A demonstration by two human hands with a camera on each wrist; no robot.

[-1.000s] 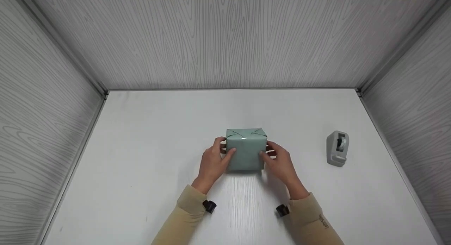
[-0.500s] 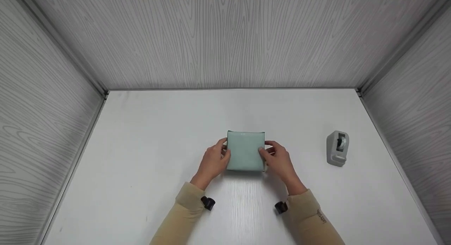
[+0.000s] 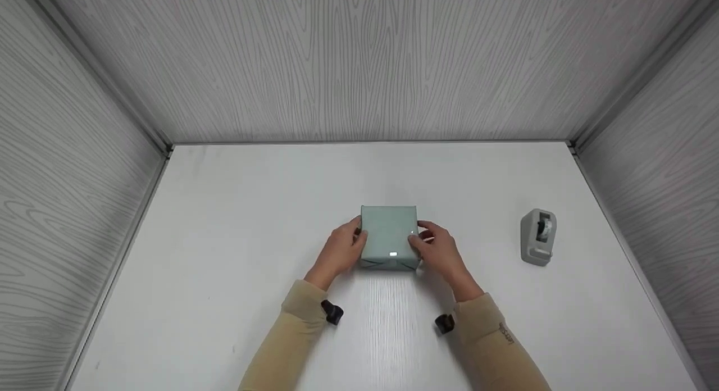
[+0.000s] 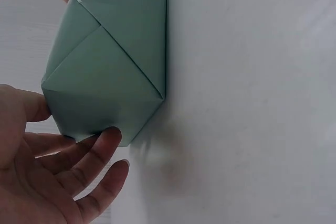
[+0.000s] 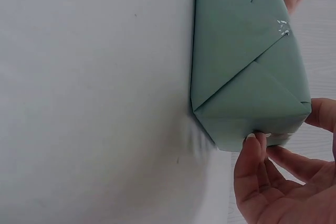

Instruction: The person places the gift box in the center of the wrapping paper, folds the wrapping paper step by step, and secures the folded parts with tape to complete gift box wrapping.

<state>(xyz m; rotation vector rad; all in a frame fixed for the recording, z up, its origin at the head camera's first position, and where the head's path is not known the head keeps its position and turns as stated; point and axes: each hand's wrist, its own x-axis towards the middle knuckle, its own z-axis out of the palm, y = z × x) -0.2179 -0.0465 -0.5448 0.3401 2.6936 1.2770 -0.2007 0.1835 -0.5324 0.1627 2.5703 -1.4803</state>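
Both hands, left point(image 3: 340, 250) and right point(image 3: 438, 250), pinch the wrapped box point(image 3: 389, 236); even side pressure should protect the folds.

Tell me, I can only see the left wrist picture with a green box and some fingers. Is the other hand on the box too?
Observer: Yes. In the head view the right hand grips the right side of the green wrapped box, while the left hand grips the left side.
Operator: Is there anything else on the table?
Observer: A grey tape dispenser stands off to the right, apart from both hands.
Operator: Is the box taped?
Observer: The right wrist view shows a small shiny patch on the folded paper; I cannot tell if it is tape.
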